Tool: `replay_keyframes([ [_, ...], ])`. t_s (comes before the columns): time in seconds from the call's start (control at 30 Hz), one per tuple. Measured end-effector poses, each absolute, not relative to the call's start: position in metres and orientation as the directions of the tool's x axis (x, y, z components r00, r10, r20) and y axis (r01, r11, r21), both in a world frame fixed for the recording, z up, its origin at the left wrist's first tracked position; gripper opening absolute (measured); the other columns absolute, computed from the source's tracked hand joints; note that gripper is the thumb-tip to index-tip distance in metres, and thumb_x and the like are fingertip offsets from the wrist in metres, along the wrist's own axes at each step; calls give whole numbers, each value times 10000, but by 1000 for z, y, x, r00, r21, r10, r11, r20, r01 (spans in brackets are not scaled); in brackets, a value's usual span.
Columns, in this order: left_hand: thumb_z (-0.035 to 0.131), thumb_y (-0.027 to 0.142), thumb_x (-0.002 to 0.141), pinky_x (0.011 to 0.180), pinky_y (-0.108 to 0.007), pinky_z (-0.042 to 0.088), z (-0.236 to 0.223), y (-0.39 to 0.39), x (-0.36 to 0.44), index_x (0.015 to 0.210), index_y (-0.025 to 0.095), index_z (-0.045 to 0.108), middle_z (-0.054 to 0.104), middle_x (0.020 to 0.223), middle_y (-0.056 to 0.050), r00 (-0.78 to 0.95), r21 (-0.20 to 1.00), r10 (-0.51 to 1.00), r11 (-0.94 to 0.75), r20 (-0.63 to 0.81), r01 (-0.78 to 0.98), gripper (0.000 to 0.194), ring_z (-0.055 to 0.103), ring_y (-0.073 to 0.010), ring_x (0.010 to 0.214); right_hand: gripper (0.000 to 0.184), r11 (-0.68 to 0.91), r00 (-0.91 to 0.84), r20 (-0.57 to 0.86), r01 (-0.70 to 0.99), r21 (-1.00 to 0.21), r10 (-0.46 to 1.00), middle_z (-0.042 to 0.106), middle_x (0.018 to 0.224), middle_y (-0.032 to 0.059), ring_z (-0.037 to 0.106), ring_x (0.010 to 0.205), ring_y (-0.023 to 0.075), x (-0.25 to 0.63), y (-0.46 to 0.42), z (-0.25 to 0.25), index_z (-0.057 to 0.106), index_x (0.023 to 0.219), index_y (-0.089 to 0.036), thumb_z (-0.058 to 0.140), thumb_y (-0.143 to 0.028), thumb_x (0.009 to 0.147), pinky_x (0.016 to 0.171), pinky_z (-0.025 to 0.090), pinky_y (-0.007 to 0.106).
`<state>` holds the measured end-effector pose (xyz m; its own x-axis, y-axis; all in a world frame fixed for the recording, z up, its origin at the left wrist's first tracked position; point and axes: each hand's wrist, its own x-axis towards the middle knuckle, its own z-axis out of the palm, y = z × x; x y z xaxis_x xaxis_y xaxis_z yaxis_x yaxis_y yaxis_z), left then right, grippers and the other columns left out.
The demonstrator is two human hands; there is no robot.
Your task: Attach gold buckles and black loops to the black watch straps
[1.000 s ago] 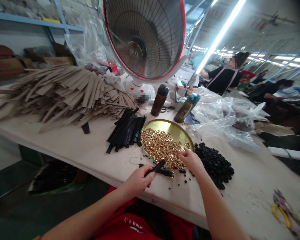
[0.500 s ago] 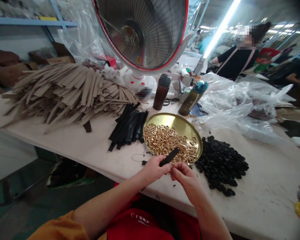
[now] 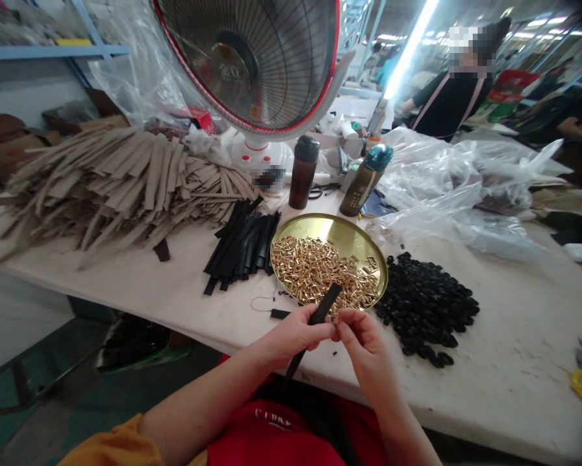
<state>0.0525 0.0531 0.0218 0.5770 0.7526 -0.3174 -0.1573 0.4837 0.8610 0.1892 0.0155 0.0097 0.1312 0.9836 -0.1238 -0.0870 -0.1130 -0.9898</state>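
Pale table (image 3: 518, 336); left hand (image 3: 301, 331) grips black strip (image 3: 327, 304); right hand (image 3: 367, 340) pinches — apparently — a gold buckle (image 3: 338, 318).

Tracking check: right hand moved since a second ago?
Yes: relative to the tray, the right hand shifted left and nearer, from over it to its near edge.
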Motion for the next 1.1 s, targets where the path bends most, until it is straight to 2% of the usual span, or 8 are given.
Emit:
replay_keyframes([
  [0.2, 571, 322, 723, 457, -176, 297, 23, 48, 50, 802, 124, 514, 515, 604, 33, 474, 965, 846, 259, -243, 33, 221, 388, -51, 473, 298, -180, 78, -188, -96, -979, 979, 582, 710, -10, 533, 615, 120, 189, 12, 1, 544, 965, -202, 604, -378, 733, 616, 446, 281],
  [0.3, 555, 272, 726, 568, -203, 369, 21, 46, 47, 800, 128, 530, 552, 668, 14, 437, 981, 881, 128, -180, 145, 164, 494, -96, 596, 317, -228, 58, -241, -175, -958, 969, 586, 687, -15, 537, 581, 113, 183, 10, -6, 567, 911, -195, 648, -396, 680, 591, 456, 277],
  [0.4, 534, 291, 741, 627, -221, 381, 18, 45, 42, 799, 137, 544, 568, 726, 3, 376, 968, 915, 50, -143, 246, 164, 512, -126, 682, 321, -281, 72, -312, -276, -919, 947, 606, 736, -11, 551, 574, 102, 181, 7, -8, 563, 874, -199, 676, -397, 649, 610, 474, 286],
  [0.57, 539, 318, 741, 646, -229, 393, 10, 36, 40, 827, 136, 554, 595, 762, -11, 418, 962, 890, 75, -183, 261, 201, 530, -146, 717, 337, -274, 144, -321, -277, -921, 936, 615, 708, -6, 532, 548, 94, 180, 4, -8, 551, 879, -189, 676, -403, 650, 562, 460, 259],
  [0.73, 532, 297, 740, 657, -227, 397, 1, 27, 52, 805, 139, 550, 596, 764, -10, 378, 968, 912, 71, -161, 240, 172, 531, -146, 720, 288, -188, 262, -247, -231, -955, 933, 571, 652, -27, 429, 493, 70, 172, 2, -18, 549, 884, -189, 629, -392, 697, 438, 355, 200],
  [0.87, 511, 271, 741, 618, -226, 380, -3, 27, 58, 774, 152, 537, 577, 715, 4, 306, 940, 940, 41, -151, 339, 126, 518, -142, 681, 273, -179, 268, -240, -233, -956, 933, 579, 733, -18, 437, 545, 78, 168, -3, -27, 554, 947, -197, 596, -350, 725, 500, 381, 210],
  [0.97, 513, 279, 742, 657, -232, 388, -2, 27, 57, 814, 155, 532, 589, 776, -3, 298, 940, 942, 47, -154, 339, 145, 532, -147, 726, 246, -206, 265, -296, -320, -925, 918, 596, 740, -21, 468, 571, 83, 169, -6, -29, 545, 949, -216, 589, -307, 725, 545, 400, 213],
  [1.1, 514, 279, 742, 664, -236, 392, -3, 27, 54, 818, 151, 542, 594, 782, -6, 348, 943, 919, 67, -186, 326, 152, 534, -152, 736, 222, -262, 194, -408, -514, -817, 892, 612, 737, -23, 529, 597, 103, 173, -4, -29, 547, 884, -233, 618, -265, 676, 566, 427, 228],
])
